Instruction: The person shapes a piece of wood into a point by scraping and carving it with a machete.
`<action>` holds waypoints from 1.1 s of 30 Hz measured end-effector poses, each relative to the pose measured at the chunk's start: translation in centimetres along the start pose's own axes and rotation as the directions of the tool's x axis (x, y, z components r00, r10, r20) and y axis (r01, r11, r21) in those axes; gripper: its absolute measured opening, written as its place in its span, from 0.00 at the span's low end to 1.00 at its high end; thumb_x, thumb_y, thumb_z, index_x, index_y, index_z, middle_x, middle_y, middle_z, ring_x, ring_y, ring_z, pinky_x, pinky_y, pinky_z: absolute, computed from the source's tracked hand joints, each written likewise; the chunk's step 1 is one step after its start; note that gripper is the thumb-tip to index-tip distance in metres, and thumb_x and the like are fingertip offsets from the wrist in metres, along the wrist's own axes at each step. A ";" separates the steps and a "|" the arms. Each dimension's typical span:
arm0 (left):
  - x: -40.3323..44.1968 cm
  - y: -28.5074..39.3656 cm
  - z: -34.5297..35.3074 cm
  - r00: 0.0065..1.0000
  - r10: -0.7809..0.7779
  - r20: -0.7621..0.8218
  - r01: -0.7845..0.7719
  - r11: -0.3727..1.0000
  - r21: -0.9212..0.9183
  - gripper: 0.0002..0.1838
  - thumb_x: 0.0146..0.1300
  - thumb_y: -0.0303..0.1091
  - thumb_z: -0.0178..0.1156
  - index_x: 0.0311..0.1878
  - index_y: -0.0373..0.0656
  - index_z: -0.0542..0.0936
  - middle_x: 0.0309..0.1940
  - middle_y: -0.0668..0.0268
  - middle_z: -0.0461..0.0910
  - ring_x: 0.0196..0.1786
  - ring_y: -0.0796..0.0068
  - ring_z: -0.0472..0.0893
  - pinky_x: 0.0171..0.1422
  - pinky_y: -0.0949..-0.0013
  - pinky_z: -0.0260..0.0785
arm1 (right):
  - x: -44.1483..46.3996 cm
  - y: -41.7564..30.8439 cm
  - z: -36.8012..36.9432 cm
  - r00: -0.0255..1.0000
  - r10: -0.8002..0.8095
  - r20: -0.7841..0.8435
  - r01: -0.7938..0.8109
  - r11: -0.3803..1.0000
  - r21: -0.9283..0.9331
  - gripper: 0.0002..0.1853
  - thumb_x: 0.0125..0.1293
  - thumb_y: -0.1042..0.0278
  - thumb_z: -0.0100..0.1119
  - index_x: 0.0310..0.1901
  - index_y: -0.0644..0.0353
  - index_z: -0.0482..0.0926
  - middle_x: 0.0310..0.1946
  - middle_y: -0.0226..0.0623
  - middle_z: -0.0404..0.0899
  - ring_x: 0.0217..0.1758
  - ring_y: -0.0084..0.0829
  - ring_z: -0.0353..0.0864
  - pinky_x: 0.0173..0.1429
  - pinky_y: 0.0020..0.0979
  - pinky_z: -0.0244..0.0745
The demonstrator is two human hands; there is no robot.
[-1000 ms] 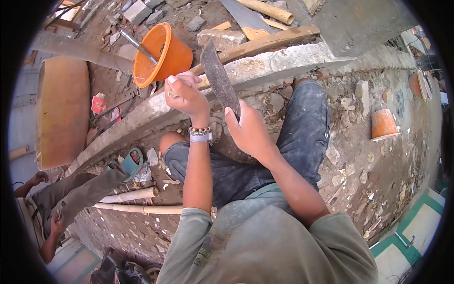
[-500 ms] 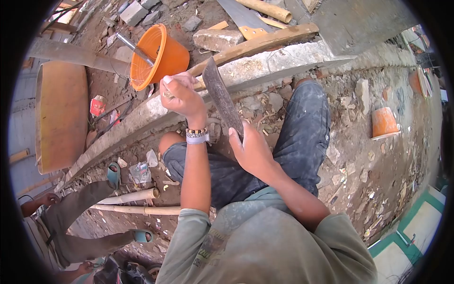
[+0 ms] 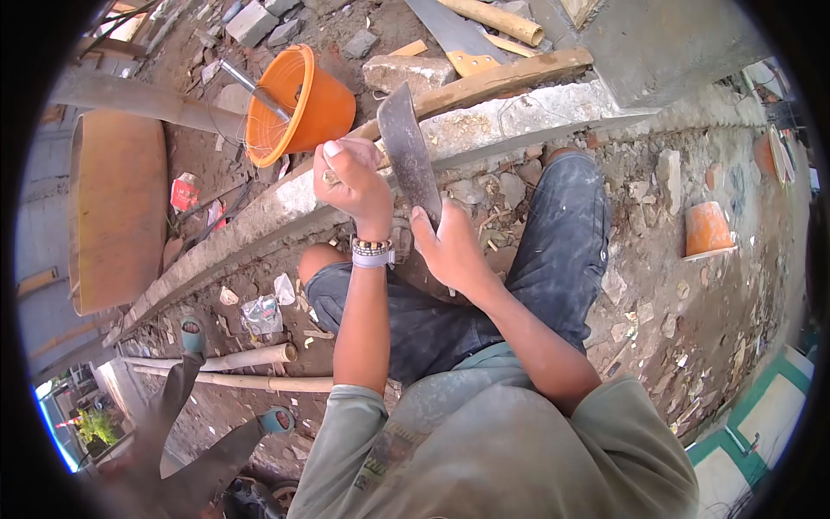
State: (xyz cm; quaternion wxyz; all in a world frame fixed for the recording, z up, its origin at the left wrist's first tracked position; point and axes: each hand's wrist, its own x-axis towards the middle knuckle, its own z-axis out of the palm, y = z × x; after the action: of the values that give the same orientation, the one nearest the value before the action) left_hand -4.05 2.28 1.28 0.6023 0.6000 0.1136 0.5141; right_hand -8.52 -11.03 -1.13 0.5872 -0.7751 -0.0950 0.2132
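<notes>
My left hand (image 3: 356,186) is closed round a short piece of wood (image 3: 329,177). Its pale end pokes out by the thumb, and the rest is mostly hidden by my fingers. My right hand (image 3: 451,251) grips a dark machete (image 3: 406,143), thumb laid along the lower blade; the handle is hidden in the hand. The broad blade points up and away, close beside my left fist. Both hands are above my bent legs, in front of a low concrete beam (image 3: 484,130) with pale wood chips on it.
An orange bucket (image 3: 324,112) with a metal tube (image 3: 251,86) leaning in it stands beyond the beam. A handsaw (image 3: 458,39) lies behind. Bamboo poles (image 3: 251,359) lie at left near another person's legs (image 3: 212,450). A small orange pot (image 3: 707,227) sits right, amid rubble.
The machete blade has turned to show more of its broad face and stands more upright. Both hands keep their holds. The other person at lower left has shifted, and the view has moved slightly.
</notes>
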 end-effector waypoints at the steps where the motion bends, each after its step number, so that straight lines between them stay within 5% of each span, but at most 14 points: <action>1: 0.2 -0.2 0.2 1.000 0.003 -0.013 -0.003 1.000 0.004 0.22 0.79 0.38 0.45 0.25 0.40 0.64 0.14 0.67 0.67 0.18 0.77 0.67 0.25 0.72 0.62 | -0.9 0.3 0.0 1.000 0.018 0.017 -0.018 1.000 -0.005 0.16 0.74 0.62 0.55 0.40 0.71 0.75 0.23 0.47 0.78 0.27 0.41 0.79 0.35 0.42 0.72; 3: 0.4 -0.6 0.1 0.998 -0.037 -0.047 0.036 0.999 -0.013 0.23 0.79 0.39 0.45 0.24 0.42 0.63 0.14 0.67 0.66 0.18 0.76 0.67 0.25 0.70 0.62 | -2.5 0.7 0.1 0.995 0.079 0.066 -0.078 0.997 -0.017 0.18 0.73 0.60 0.55 0.42 0.74 0.75 0.31 0.63 0.79 0.38 0.62 0.81 0.43 0.51 0.74; 13: -0.7 0.3 -0.3 0.997 -0.046 -0.063 0.049 0.998 0.037 0.22 0.76 0.38 0.43 0.21 0.43 0.61 0.12 0.66 0.62 0.17 0.73 0.66 0.24 0.68 0.61 | 2.4 -1.8 0.7 0.999 -0.035 -0.018 0.037 0.993 0.115 0.16 0.72 0.63 0.56 0.39 0.74 0.75 0.28 0.61 0.79 0.36 0.61 0.82 0.41 0.51 0.73; 14: -0.6 0.1 -0.2 0.997 -0.040 -0.071 0.043 0.998 0.036 0.22 0.76 0.38 0.43 0.21 0.43 0.61 0.12 0.66 0.63 0.16 0.73 0.66 0.23 0.68 0.61 | 2.7 -1.4 0.3 0.998 -0.049 0.042 0.044 0.993 0.112 0.15 0.73 0.63 0.54 0.40 0.72 0.77 0.23 0.42 0.80 0.25 0.31 0.77 0.35 0.38 0.73; 17: -0.6 0.0 0.4 1.000 0.001 -0.028 0.000 0.999 0.032 0.22 0.77 0.37 0.44 0.22 0.43 0.61 0.12 0.68 0.63 0.16 0.74 0.65 0.22 0.69 0.59 | 1.0 1.5 1.1 0.996 -0.085 -0.037 0.087 0.996 0.030 0.15 0.74 0.62 0.54 0.39 0.71 0.76 0.21 0.38 0.78 0.23 0.29 0.76 0.33 0.37 0.72; 18: -0.5 0.1 0.7 0.999 0.003 -0.034 -0.002 1.000 0.029 0.22 0.77 0.37 0.44 0.22 0.43 0.61 0.12 0.68 0.63 0.15 0.74 0.65 0.22 0.69 0.59 | -0.3 1.0 0.2 1.000 0.025 0.018 -0.026 0.998 0.051 0.20 0.72 0.58 0.56 0.43 0.75 0.76 0.30 0.64 0.80 0.39 0.63 0.82 0.45 0.52 0.74; 21: -0.2 -0.3 0.3 0.999 -0.043 -0.030 0.042 0.998 -0.042 0.22 0.78 0.39 0.46 0.24 0.40 0.64 0.14 0.67 0.66 0.18 0.77 0.67 0.22 0.73 0.58 | -2.8 1.3 0.4 0.989 0.127 0.074 -0.133 0.989 0.069 0.21 0.72 0.58 0.56 0.44 0.75 0.77 0.31 0.63 0.81 0.39 0.63 0.83 0.45 0.52 0.74; 22: 0.0 -0.2 0.3 0.998 -0.054 -0.023 0.053 0.997 -0.052 0.22 0.78 0.39 0.46 0.24 0.40 0.63 0.14 0.67 0.65 0.18 0.77 0.67 0.22 0.72 0.58 | -2.6 1.1 0.6 0.992 0.114 0.051 -0.118 0.990 0.083 0.20 0.71 0.58 0.57 0.42 0.74 0.76 0.28 0.60 0.81 0.36 0.61 0.83 0.43 0.51 0.75; 25: 0.1 0.0 -0.2 0.996 -0.074 -0.040 0.072 0.997 -0.036 0.23 0.77 0.39 0.45 0.21 0.44 0.61 0.12 0.68 0.63 0.16 0.76 0.65 0.22 0.71 0.59 | 1.0 0.9 0.3 0.997 -0.042 0.071 0.033 0.991 0.127 0.15 0.74 0.61 0.56 0.35 0.66 0.74 0.18 0.32 0.75 0.20 0.24 0.73 0.28 0.32 0.69; 33: 0.9 -1.4 -1.2 0.992 -0.079 -0.100 0.075 0.996 -0.045 0.25 0.76 0.40 0.43 0.18 0.46 0.58 0.11 0.67 0.62 0.16 0.73 0.65 0.23 0.69 0.60 | -3.1 1.8 0.9 0.997 0.006 0.080 -0.016 0.993 0.120 0.14 0.74 0.62 0.55 0.39 0.67 0.76 0.20 0.32 0.76 0.22 0.22 0.74 0.30 0.32 0.71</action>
State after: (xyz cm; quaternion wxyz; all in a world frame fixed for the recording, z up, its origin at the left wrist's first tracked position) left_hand -3.89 3.97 0.25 0.6273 0.5558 0.1568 0.5225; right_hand -11.88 -11.96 -2.33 0.6274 -0.7297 -0.1010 0.2526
